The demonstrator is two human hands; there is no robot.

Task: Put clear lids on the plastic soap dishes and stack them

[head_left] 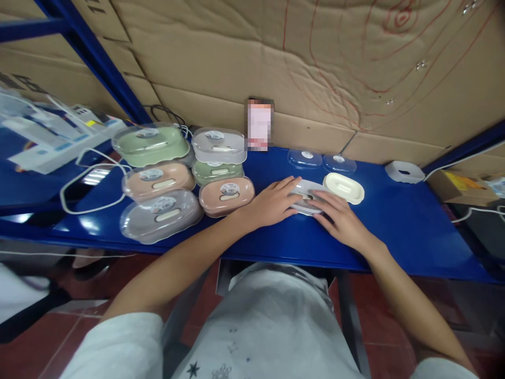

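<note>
In the head view, a grey oval soap dish (pixel 303 209) lies on the blue table between my hands. My left hand (pixel 278 202) grips its left end, with the fingers bent over the far and near sides. Curled over the right end is my right hand (pixel 341 216), its fingertips on the top and near edge. The hands cover much of the dish. Just beyond the right hand sits a cream oval dish (pixel 344 188) without a cover. Two clear lids (pixel 304 159) with round labels lie behind, near the cardboard.
Several covered soap dishes stand stacked at left: green (pixel 152 146), peach (pixel 160 180) and grey (pixel 161 213). A phone-like screen (pixel 259 125) leans on the cardboard wall (pixel 221 63). A white oval part (pixel 405 172) sits far right. Power strips with cables (pixel 67 142) occupy the left.
</note>
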